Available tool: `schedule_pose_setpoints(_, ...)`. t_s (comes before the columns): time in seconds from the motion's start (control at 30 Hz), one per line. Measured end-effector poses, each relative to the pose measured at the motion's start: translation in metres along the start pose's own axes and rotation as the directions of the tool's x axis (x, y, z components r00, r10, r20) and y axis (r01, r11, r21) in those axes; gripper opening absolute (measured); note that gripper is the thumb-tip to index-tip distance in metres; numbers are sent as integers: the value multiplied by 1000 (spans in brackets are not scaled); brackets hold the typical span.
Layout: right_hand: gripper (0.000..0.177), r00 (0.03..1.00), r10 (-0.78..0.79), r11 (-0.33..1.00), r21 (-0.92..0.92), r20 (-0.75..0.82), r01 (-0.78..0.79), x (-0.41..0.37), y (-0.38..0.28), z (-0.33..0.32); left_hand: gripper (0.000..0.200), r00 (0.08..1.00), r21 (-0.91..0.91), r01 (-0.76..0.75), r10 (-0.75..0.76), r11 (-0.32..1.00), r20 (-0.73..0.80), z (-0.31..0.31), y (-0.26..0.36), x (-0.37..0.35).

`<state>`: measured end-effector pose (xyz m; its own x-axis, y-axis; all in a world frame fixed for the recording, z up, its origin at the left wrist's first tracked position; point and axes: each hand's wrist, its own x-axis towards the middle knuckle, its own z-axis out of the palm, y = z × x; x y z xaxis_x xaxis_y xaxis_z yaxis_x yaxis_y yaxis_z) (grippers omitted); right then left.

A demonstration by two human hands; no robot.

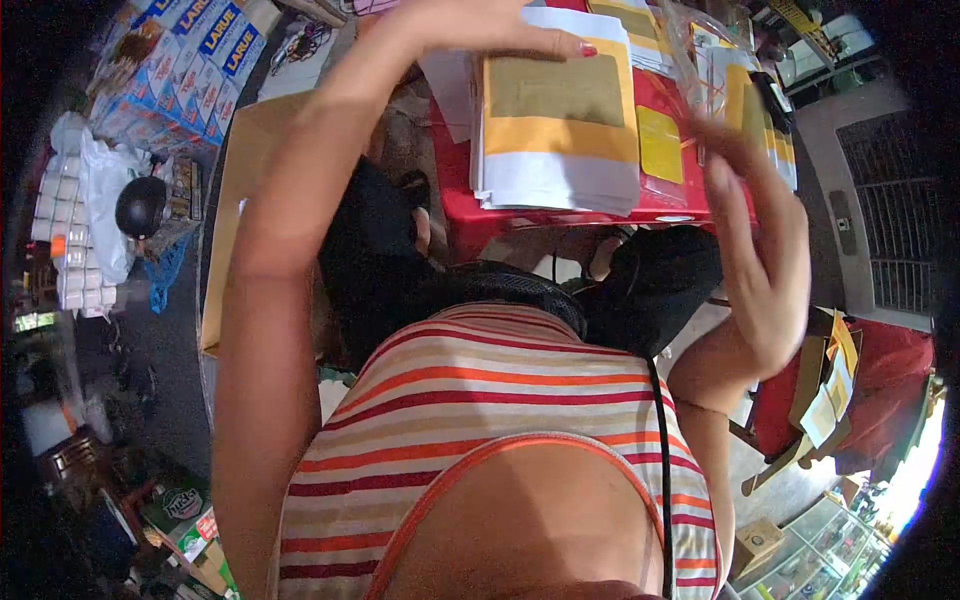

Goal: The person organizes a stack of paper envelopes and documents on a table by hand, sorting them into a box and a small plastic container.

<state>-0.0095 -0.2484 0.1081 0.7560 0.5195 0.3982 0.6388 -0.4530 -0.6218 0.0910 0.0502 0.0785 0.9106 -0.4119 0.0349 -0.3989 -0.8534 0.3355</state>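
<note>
A thick stack of white paper sheets or envelopes with a broad orange-yellow band (560, 150) lies on a red-covered table (465, 200) in front of me. My left hand (490, 25) reaches across the far part of the stack, its thumb stretched out over the top piece; its other fingers are cut off by the frame's upper edge. To the right of the stack, my right hand (765, 270) is raised, slightly blurred, fingers apart. Its fingertips are close to a crumpled clear plastic sheet or bag (690, 60); contact cannot be made out. A yellow piece (660, 145) lies beside the stack.
More orange-and-white papers (750, 100) are at the table's right, with another pile (635, 25) behind. A cardboard box (250, 170) stands at my left. Beyond it are LARUE cartons (220, 40) and white wrapped packs (85, 220). An opened carton (825, 400) stands at right.
</note>
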Motion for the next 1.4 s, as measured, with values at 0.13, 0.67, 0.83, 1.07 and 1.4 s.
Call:
schedule_pose_setpoints(0.13,30,641,-490,870,378,590,317,-15,1,10,117,947,-62,187,-163,980,276,-9,-8,26)
schedule_pose_setpoints(0.67,37,689,-482,838,514,541,183,5,-4,8,100,975,-299,148,-88,943,204,25,-30,28)
schedule_pose_setpoints(0.83,40,934,-339,940,-7,114,342,39,25,45,80,957,-380,115,0,918,290,25,-37,27)
schedule_pose_setpoints(1.07,53,937,-277,937,-158,212,313,39,52,74,82,965,-590,-59,-105,806,-240,39,-53,3)
schedule_pose_setpoints(1.4,52,935,-251,935,-186,253,301,37,52,77,64,717,-959,96,-649,-268,254,169,-25,-123)
